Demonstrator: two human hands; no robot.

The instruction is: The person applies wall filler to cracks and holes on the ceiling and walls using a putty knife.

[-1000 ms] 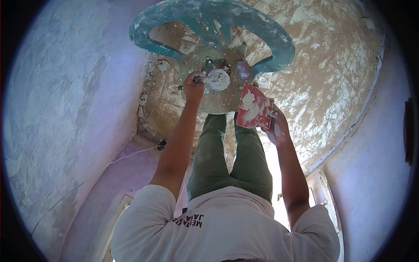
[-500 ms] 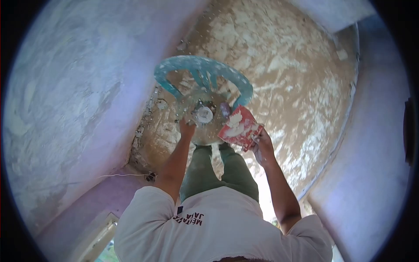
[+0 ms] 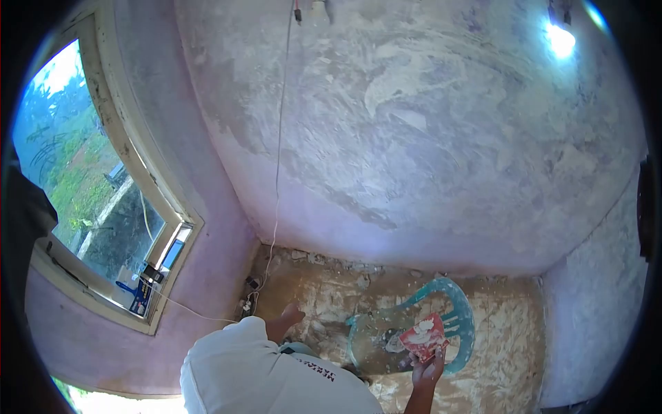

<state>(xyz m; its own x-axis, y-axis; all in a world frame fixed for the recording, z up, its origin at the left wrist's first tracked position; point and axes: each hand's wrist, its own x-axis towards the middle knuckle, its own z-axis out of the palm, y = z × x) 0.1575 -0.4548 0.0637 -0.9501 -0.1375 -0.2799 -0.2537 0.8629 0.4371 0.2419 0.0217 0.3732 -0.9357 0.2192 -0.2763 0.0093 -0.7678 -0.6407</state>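
Note:
My right hand [image 3: 427,368], at the lower middle right, is closed on the edge of a red flat board [image 3: 420,339] with white paste smeared on it. Below the board stands a teal plastic chair [image 3: 469,328], spattered white, its seat coated with dirt. On the seat, a small pale item [image 3: 394,341] shows beside the board, partly hidden. My left hand [image 3: 292,315] is off to the chair's left, over the floor and away from the seat; it is small and blurred, so I cannot tell how its fingers are held.
A purple wall [image 3: 414,152] with patchy white coating rises ahead. At left, a window [image 3: 89,159] has boxes [image 3: 143,293] and a blue-handled tool [image 3: 125,287] on its sill. A cable [image 3: 279,159] hangs down to the floor [image 3: 510,324], which is splashed white. A lit bulb [image 3: 561,43] is at upper right.
The view has swung up and left, bringing in the wall, window and bulb. My left hand has moved away from the chair seat. The red board stays in my right hand.

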